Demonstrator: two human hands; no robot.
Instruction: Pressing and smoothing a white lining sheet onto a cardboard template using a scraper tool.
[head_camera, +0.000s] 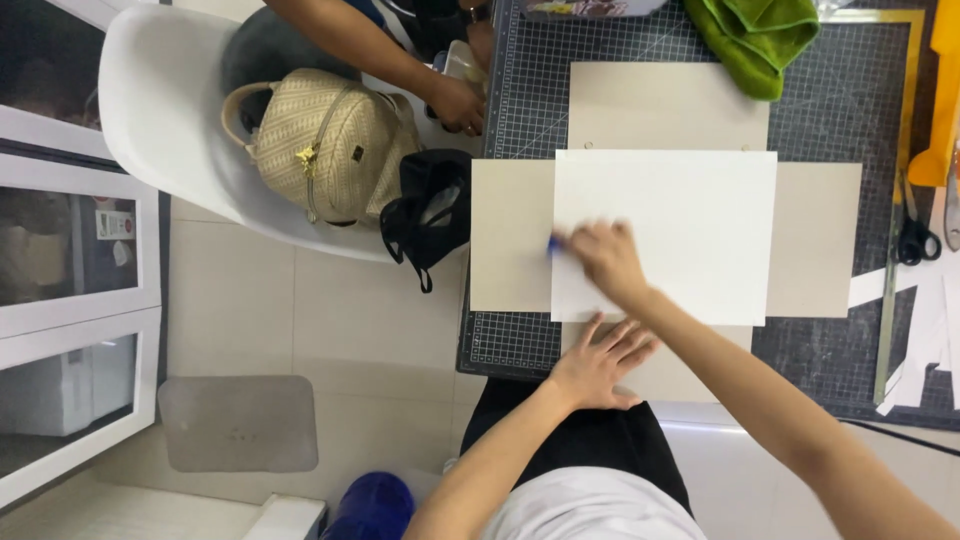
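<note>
The right hand (605, 262) gripped a blue object (553, 244) at the white sheet's (680, 225) left edge, while the left hand (598, 362) lay flat, fingers spread, below the sheet.

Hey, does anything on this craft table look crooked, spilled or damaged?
Nothing stands out. The white sheet lies square on the beige boards over the cutting mat. The right hand rubs a blue object at its edge; the left hand presses the lower board.

Table's got a dark gridded cutting mat (520, 110) on it, tan boards (815, 240) on that, plus green cloth (760, 40) and scissors (915, 235) off to the side.
</note>
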